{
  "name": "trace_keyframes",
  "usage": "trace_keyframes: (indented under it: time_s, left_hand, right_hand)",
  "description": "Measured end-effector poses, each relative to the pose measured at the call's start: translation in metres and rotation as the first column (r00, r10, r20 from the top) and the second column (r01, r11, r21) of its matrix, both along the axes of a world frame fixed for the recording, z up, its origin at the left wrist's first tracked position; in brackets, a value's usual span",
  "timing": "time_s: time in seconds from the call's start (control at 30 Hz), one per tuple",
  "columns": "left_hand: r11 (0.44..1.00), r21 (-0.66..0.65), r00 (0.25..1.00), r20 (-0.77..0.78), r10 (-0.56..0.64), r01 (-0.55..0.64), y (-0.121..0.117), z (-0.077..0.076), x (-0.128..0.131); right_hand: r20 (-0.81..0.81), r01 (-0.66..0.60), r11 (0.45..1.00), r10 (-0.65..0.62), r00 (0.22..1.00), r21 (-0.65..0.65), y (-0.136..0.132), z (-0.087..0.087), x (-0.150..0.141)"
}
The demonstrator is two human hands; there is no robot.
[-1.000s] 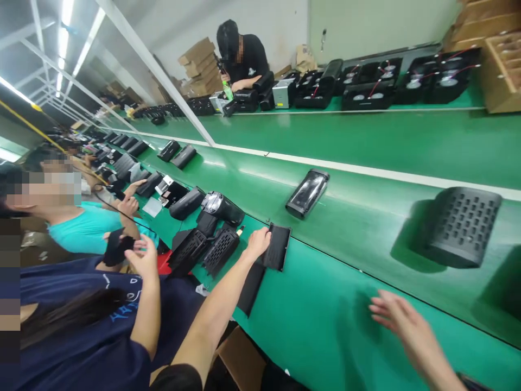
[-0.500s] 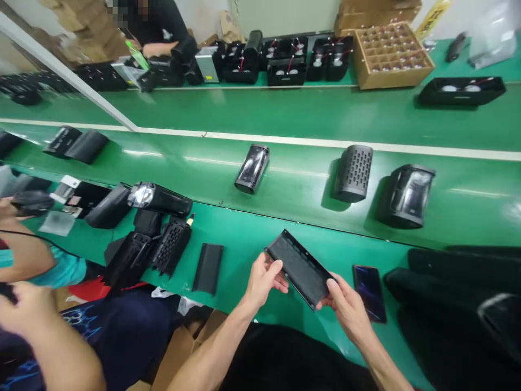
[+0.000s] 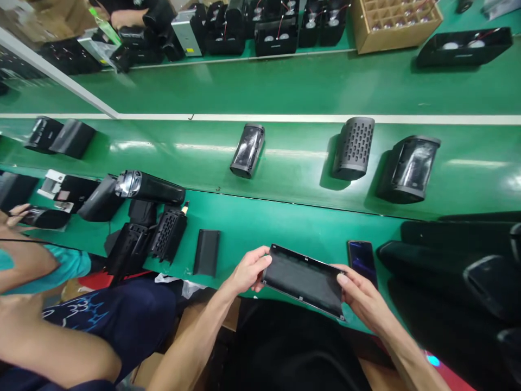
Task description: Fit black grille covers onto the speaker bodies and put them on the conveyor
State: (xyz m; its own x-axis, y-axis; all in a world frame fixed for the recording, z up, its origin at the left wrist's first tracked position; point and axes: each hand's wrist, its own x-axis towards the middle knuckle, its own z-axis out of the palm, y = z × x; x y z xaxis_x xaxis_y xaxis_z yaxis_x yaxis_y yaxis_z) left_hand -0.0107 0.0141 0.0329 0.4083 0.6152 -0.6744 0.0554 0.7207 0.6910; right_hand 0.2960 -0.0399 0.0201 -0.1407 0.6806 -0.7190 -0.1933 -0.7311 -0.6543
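Between my two hands is a black rectangular speaker grille panel [image 3: 303, 279], its hollow inner side facing up. My left hand [image 3: 250, 269] is closed on its left end, thumb on top. On the right end, my right hand [image 3: 360, 290] grips with the thumb over the edge. The panel is held above the near edge of the green bench, tilted slightly down to the right. A smartphone [image 3: 362, 262] lies just beyond my right hand. To the left of my left hand a similar black panel [image 3: 207, 253] rests flat on the bench.
Black speaker housings [image 3: 169, 233] are piled at left, near a co-worker's arm [image 3: 52, 331]. Along the green belt stand a shiny black speaker [image 3: 247, 151], a perforated one [image 3: 354, 149] and another glossy one [image 3: 410, 169]. Large dark cases [image 3: 448, 260] occupy the right. A divided carton [image 3: 396, 27] sits at the back.
The panel has turned closer to level and moved slightly toward me, with both hands still on it. My view has tipped downward. The co-worker's arm at left has shifted.
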Motion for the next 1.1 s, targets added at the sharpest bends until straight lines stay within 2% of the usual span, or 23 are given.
trace_keyframes:
  time_s: [0.27,0.57,0.83,1.1]
  left_hand:
    - [0.999,0.015,0.999,-0.011,-0.039,0.040,-0.013,0.001,-0.006]
    - [0.997,0.035,0.998,-0.009,-0.069,0.069,-0.014,-0.002,-0.010]
    - [0.998,0.014,0.998,0.021,-0.064,0.064,-0.014,-0.001,-0.010]
    - [0.998,0.000,0.997,0.047,-0.066,0.066,-0.016,-0.006,-0.011]
  right_hand:
    - [0.132,-0.021,0.999,0.016,0.991,0.036,-0.020,-0.008,0.005]
    - [-0.014,0.001,1.000,-0.001,1.000,0.001,-0.019,-0.009,0.001]
    - [-0.042,0.004,1.000,-0.005,0.999,-0.014,-0.018,-0.013,0.003]
    - [-0.074,0.007,1.000,-0.008,0.997,-0.011,-0.017,-0.013,0.002]
